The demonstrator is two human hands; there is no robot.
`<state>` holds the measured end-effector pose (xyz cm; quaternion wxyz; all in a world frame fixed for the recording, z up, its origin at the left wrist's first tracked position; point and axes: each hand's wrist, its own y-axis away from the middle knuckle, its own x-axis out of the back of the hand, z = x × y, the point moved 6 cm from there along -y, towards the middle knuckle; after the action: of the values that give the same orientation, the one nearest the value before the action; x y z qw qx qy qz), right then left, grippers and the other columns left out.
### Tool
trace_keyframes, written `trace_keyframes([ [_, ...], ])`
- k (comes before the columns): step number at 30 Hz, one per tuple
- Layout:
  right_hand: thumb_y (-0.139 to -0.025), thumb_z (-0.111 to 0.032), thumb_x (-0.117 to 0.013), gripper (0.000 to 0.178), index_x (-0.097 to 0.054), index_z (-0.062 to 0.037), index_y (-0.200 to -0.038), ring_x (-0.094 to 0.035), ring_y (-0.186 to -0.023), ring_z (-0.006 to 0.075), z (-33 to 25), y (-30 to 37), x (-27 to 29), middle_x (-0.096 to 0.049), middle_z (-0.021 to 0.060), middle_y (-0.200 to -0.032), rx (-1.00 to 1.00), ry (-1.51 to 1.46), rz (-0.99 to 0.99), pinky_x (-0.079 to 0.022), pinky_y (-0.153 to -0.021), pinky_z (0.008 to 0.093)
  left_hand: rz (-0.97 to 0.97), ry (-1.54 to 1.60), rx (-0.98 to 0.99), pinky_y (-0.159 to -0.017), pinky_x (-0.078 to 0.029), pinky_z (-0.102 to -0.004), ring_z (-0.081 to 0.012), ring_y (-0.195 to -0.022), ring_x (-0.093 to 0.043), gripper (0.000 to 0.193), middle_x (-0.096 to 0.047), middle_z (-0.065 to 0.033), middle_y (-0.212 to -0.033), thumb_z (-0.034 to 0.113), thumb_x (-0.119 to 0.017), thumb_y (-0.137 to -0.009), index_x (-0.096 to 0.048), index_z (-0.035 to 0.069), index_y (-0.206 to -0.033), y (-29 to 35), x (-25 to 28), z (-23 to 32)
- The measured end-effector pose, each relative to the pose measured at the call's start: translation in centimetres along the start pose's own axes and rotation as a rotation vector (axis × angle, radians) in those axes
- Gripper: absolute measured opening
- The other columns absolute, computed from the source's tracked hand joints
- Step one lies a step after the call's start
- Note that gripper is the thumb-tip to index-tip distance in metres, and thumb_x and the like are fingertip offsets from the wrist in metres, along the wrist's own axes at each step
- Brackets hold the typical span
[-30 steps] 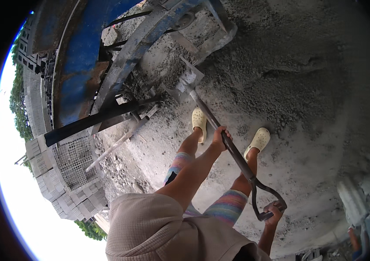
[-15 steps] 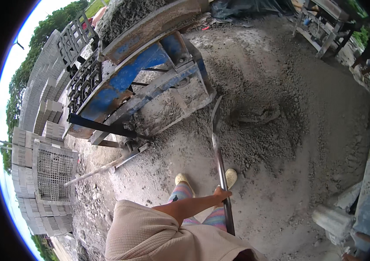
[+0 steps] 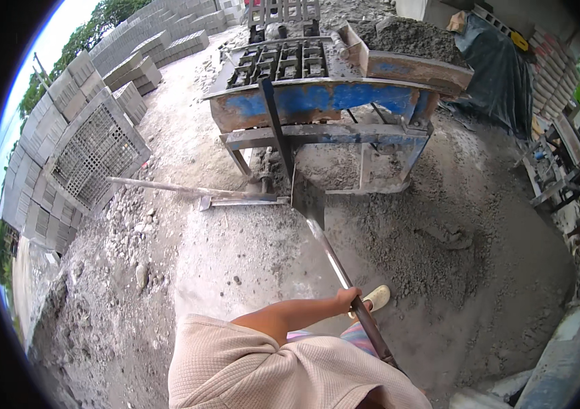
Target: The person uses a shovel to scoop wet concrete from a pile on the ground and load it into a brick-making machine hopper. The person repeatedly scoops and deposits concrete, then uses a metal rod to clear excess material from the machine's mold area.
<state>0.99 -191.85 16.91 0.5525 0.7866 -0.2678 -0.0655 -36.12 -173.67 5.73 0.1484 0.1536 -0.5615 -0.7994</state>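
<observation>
A long-handled shovel runs from below my chest toward the blue steel machine. My left hand is wrapped round its shaft, over my pale clog. The shovel's flat blade is by the machine's front legs, above the grey ground. Rust and chipped blue paint cover the block-moulding machine, and a dark lever slants down its front. Rows of mould cells sit on its top left, and a tray of wet grey mix on its top right. My right hand is out of sight.
Loose grey mix spreads right of the shovel. A wooden-handled tool lies left of the machine's legs. Stacked concrete blocks and a leaning grid panel stand left. A wooden bench and a dark tarp are right.
My view has swung left, so the machine appears more centred and level. The shovel blade has moved from the edge of the loose mix to the machine's front legs; my left hand keeps its grip.
</observation>
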Motion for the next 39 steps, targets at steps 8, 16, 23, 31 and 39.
trace_keyframes([
  [8, -0.06, -0.015, -0.06, 0.015, -0.052, -0.0061, -0.069, -0.051, -0.046, 0.02, -0.5, 9.0, -13.0, -0.055, 0.0088, -0.055, 0.056, 0.453, -0.325, -0.044, -0.043, 0.0313, 0.103, 0.823, 0.096, -0.069, -0.046, -0.0435, -0.0214, -0.07, -0.05, 0.01, -0.048, -0.006, -0.076, 0.015, -0.053, -0.078, -0.047, 0.007, -0.082, 6.7, 22.6, -7.3],
  [16, -0.065, -0.012, -0.058, 0.011, -0.052, -0.0058, -0.071, -0.053, -0.046, 0.0193, 3.7, 9.5, -26.6, -0.056, 0.009, -0.059, -0.102, 0.664, -0.643, -0.045, -0.043, 0.0306, 0.072, 1.145, -0.157, -0.064, -0.044, -0.0413, -0.0213, -0.069, -0.049, 0.007, -0.048, -0.007, -0.075, 0.009, -0.05, -0.08, -0.047, 0.005, -0.084, 14.1, 36.5, -7.3],
  [23, -0.067, -0.014, -0.058, 0.009, -0.054, -0.0053, -0.069, -0.054, -0.05, 0.0189, 8.8, 9.8, -37.4, -0.056, 0.008, -0.061, -0.098, 0.797, -0.725, -0.046, -0.046, 0.0311, -0.077, 1.1, -0.317, -0.086, -0.041, -0.0431, -0.0231, -0.087, -0.054, 0.011, -0.055, -0.012, -0.089, 0.008, -0.049, -0.081, -0.051, 0.001, -0.089, 17.2, 46.5, -4.4],
  [31, -0.066, -0.013, -0.061, 0.01, -0.056, -0.0046, -0.068, -0.054, -0.051, 0.017, 16.0, 14.0, -56.9, -0.055, 0.0072, -0.062, -0.162, 0.926, -0.764, -0.047, -0.05, 0.0323, 0.003, 0.852, -0.399, -0.085, -0.04, -0.0379, -0.016, -0.087, -0.054, 0.012, -0.058, -0.0026, -0.085, 0.01, -0.06, -0.074, -0.058, 0.006, -0.085, 21.0, 65.4, 4.2],
  [39, -0.068, -0.007, -0.061, 0.013, -0.054, -0.0021, -0.079, -0.053, -0.051, 0.0167, 21.7, 23.3, -71.3, -0.055, 0.0085, -0.065, 0.025, 0.799, -0.784, -0.046, -0.047, 0.0304, 0.032, 0.934, -0.48, -0.077, -0.045, -0.0372, -0.0213, -0.087, -0.058, 0.014, -0.061, -0.0048, -0.087, 0.01, -0.061, -0.07, -0.059, 0.006, -0.084, 22.3, 79.7, 10.3],
])
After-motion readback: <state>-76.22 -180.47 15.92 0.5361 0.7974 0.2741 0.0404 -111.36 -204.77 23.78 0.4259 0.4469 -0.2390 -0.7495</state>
